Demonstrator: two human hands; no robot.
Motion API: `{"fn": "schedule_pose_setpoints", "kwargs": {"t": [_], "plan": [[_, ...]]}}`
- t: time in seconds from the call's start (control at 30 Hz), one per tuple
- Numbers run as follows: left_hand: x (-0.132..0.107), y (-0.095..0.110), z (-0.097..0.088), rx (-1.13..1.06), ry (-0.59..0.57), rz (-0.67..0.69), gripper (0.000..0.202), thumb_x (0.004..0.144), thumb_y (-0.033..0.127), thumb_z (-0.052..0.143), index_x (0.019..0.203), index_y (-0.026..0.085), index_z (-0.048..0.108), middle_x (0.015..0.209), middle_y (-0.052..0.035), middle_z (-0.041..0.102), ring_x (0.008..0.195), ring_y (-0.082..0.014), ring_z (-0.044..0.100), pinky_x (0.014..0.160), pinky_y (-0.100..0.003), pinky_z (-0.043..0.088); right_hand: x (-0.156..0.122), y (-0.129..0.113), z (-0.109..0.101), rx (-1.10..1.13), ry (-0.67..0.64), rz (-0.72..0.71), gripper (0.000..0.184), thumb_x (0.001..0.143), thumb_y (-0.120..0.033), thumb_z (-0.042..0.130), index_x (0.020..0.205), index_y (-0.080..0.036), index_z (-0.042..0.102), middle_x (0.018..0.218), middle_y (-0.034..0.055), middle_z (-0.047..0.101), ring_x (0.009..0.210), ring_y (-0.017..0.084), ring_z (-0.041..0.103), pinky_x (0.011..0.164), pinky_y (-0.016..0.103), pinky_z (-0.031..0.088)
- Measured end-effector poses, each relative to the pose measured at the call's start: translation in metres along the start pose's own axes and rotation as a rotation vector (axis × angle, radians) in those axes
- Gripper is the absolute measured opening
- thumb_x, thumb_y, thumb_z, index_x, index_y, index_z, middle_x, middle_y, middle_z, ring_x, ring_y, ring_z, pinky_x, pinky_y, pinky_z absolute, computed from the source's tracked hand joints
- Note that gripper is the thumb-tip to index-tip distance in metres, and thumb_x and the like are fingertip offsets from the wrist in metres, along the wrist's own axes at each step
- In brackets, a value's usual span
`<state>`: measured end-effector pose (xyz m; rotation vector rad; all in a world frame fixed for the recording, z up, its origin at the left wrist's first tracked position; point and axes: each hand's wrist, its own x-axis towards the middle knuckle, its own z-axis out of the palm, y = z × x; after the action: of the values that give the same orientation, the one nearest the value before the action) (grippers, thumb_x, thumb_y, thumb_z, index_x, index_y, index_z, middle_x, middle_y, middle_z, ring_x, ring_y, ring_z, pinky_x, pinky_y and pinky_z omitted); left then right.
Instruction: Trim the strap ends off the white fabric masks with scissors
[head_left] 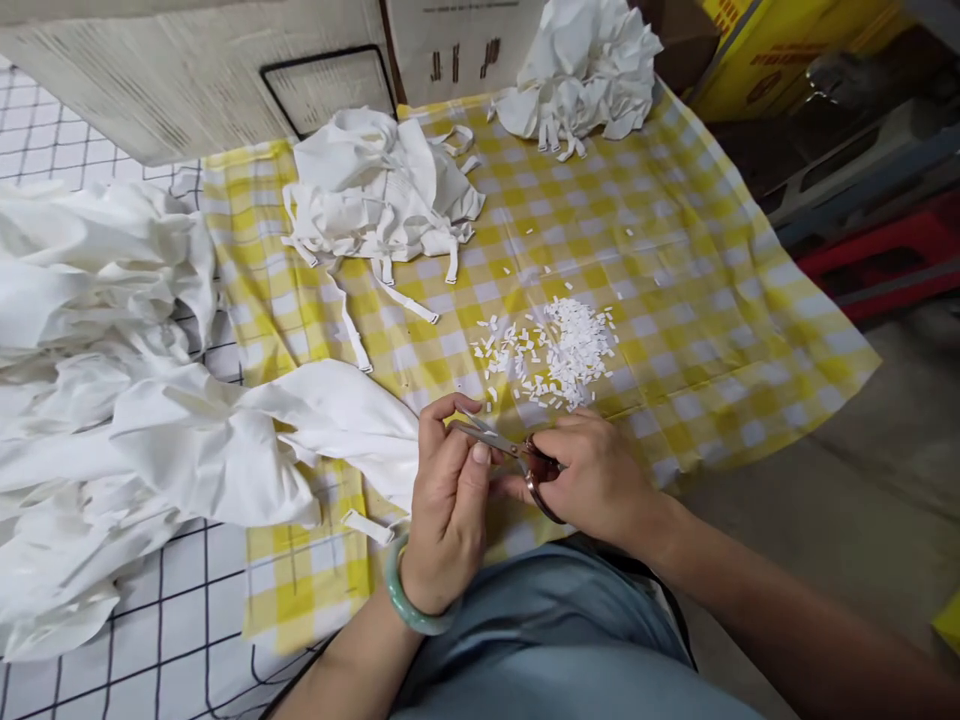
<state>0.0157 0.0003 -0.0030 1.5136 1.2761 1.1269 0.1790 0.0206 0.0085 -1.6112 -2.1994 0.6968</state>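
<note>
My right hand [600, 480] grips a pair of scissors [517, 447] by the dark handles, with the blades parted and pointing left. Their tips reach the fingers of my left hand [454, 480], which wears a green bangle [409, 590] at the wrist. In that hand a white fabric piece [352, 425] is pinched; it stretches left towards a larger heap. A loose white strap end [367, 526] hangs out below the hand. Just beyond the scissors lies a pile of small white snippets [574, 350]. What sits between the blades is too small to make out.
Bunched white garments with straps [382, 185] lie ahead, and another white bundle [585, 75] sits at the far right. More white fabric [82, 280] is heaped on the left. A yellow checked cloth [720, 330] covers the table. Cardboard boxes [187, 70] stand behind.
</note>
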Motion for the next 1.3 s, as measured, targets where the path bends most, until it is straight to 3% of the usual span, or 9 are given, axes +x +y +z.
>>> {"fn": "schedule_pose_setpoints", "kwargs": {"t": [0.13,0.23,0.4,0.5,0.67,0.83,1.07,1.2,1.3], "plan": [[0.006,-0.004,0.007,-0.044,-0.052,-0.051,0.026,0.099,0.021,0.039,0.080,0.020,0.057,0.096,-0.0082,0.052,0.119,-0.0229,0.043,0.098,-0.037,0.041,-0.003,0.018,-0.004,0.150,-0.059,0.190,0.056,0.073,-0.061,0.069,0.045,-0.018,0.048,0.044,-0.0032,0.045,0.048,0.009,0.039,0.051,0.025,0.029],[0.008,-0.004,0.010,-0.067,-0.043,-0.126,0.028,0.099,0.025,0.039,0.081,0.019,0.059,0.110,-0.0098,0.050,0.120,-0.0239,0.045,0.104,-0.040,0.038,-0.003,0.026,-0.005,0.360,-0.085,0.317,0.047,0.071,-0.060,0.071,0.058,-0.018,0.055,0.051,-0.0044,0.047,0.050,0.010,0.041,0.048,0.022,0.032],[0.002,0.013,-0.005,-0.026,-0.147,-0.033,0.026,0.098,0.023,0.039,0.082,0.020,0.059,0.116,-0.0115,0.054,0.119,-0.0221,0.050,0.103,-0.038,0.043,0.000,0.011,0.001,0.782,-0.165,0.075,0.043,0.074,-0.051,0.074,0.099,-0.024,0.053,0.098,0.0042,0.061,0.086,0.019,0.062,0.077,0.031,0.053],[-0.006,0.018,-0.040,0.140,-0.141,0.040,0.018,0.095,0.022,0.045,0.082,0.019,0.058,0.120,-0.0125,0.057,0.115,-0.0239,0.054,0.099,-0.040,0.046,0.006,-0.002,0.008,0.802,-0.214,-0.027,0.028,0.085,-0.044,0.063,0.102,-0.026,0.051,0.105,0.0065,0.059,0.105,0.023,0.060,0.088,0.035,0.052],[-0.006,-0.018,-0.123,0.683,0.301,0.067,0.013,0.087,0.011,0.047,0.087,0.018,0.058,0.112,-0.0140,0.059,0.109,-0.0272,0.056,0.096,-0.046,0.045,0.029,-0.033,0.027,0.665,-0.153,-0.006,0.032,0.079,-0.041,0.070,0.096,-0.024,0.048,0.099,0.0052,0.062,0.085,0.020,0.062,0.070,0.030,0.051],[0.021,-0.068,-0.170,0.917,0.079,0.120,0.048,0.080,0.004,0.044,0.127,0.012,0.050,0.138,-0.0197,0.048,0.131,-0.0305,0.043,0.109,-0.054,0.036,0.065,-0.084,0.070,0.415,0.004,-0.136,0.031,0.074,-0.036,0.074,0.090,-0.022,0.051,0.089,0.0037,0.062,0.084,0.021,0.059,0.076,0.033,0.047],[0.003,-0.078,-0.223,0.969,0.021,0.046,0.056,0.078,0.013,0.052,0.134,0.016,0.048,0.144,-0.0172,0.045,0.140,-0.0360,0.034,0.112,-0.061,0.031,0.091,-0.093,0.102,0.288,-0.053,-0.142,0.018,0.069,-0.012,0.056,0.081,-0.022,0.048,0.078,0.0017,0.061,0.074,0.018,0.056,0.066,0.030,0.045],[-0.003,-0.067,-0.212,1.025,0.048,0.034,0.054,0.075,0.006,0.049,0.128,0.014,0.053,0.141,-0.0179,0.048,0.140,-0.0370,0.033,0.113,-0.063,0.026,0.091,-0.083,0.097,0.550,-0.066,-0.022,0.016,0.069,-0.020,0.058,0.081,-0.022,0.047,0.077,-0.0004,0.059,0.065,0.014,0.055,0.060,0.026,0.045],[0.003,-0.055,-0.184,0.920,-0.023,0.093,0.025,0.078,0.010,0.054,0.102,0.015,0.063,0.119,-0.0153,0.062,0.120,-0.0322,0.053,0.108,-0.057,0.035,0.094,-0.078,0.094,0.704,-0.090,0.056,0.021,0.069,-0.028,0.061,0.080,-0.022,0.046,0.078,0.0003,0.059,0.064,0.013,0.056,0.061,0.026,0.047]]}}
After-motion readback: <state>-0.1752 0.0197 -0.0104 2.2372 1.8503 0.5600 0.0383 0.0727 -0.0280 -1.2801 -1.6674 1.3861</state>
